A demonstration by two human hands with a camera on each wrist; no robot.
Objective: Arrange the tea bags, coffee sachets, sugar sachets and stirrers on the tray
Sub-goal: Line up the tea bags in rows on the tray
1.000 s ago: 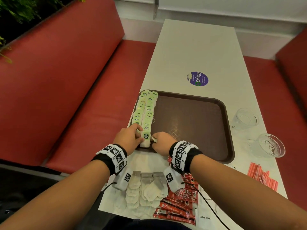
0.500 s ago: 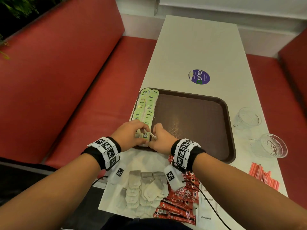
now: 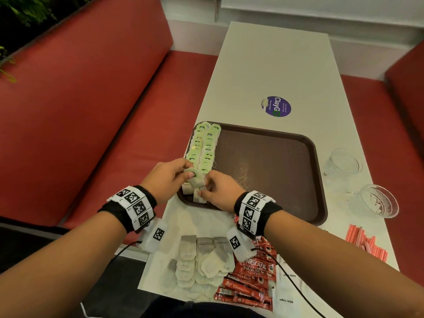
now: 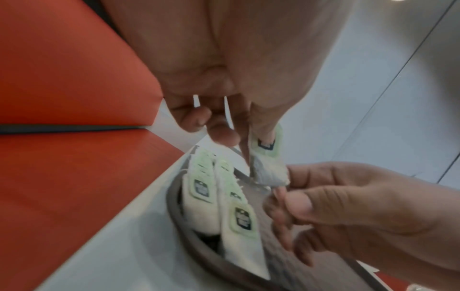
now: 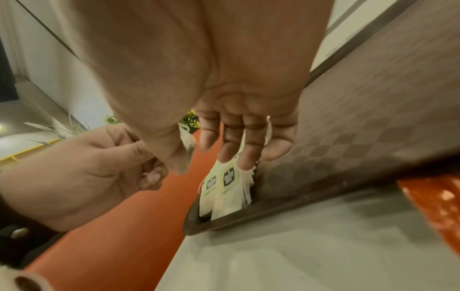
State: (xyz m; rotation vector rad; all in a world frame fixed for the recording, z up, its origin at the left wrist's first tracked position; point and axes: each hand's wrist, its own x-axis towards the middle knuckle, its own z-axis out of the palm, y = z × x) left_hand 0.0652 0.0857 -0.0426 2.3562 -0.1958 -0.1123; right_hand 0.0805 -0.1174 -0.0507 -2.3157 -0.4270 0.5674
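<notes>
A brown tray [image 3: 270, 171] lies on the white table. Two rows of green-tagged tea bags [image 3: 204, 145] run along its left edge. Just above the rows' near end, both hands hold one tea bag [image 3: 195, 179] between them. My left hand [image 3: 184, 171] pinches its green tag [image 4: 266, 143] and top. My right hand [image 3: 207, 184] pinches the bag's [image 4: 271, 174] lower edge with thumb and forefinger. The laid rows [image 5: 224, 189] show below the fingers in the right wrist view.
Loose tea bags [image 3: 202, 260], red coffee sachets [image 3: 250, 278] and white sugar sachets [image 3: 286, 299] lie on the table's near end. Red-striped stirrers [image 3: 364, 244] and two glass cups [image 3: 343, 161] [image 3: 376, 200] stand right of the tray. Red benches flank the table.
Both hands have come together and risen a little off the near end of the rows. They now hold one tea bag between them above the tray corner.
</notes>
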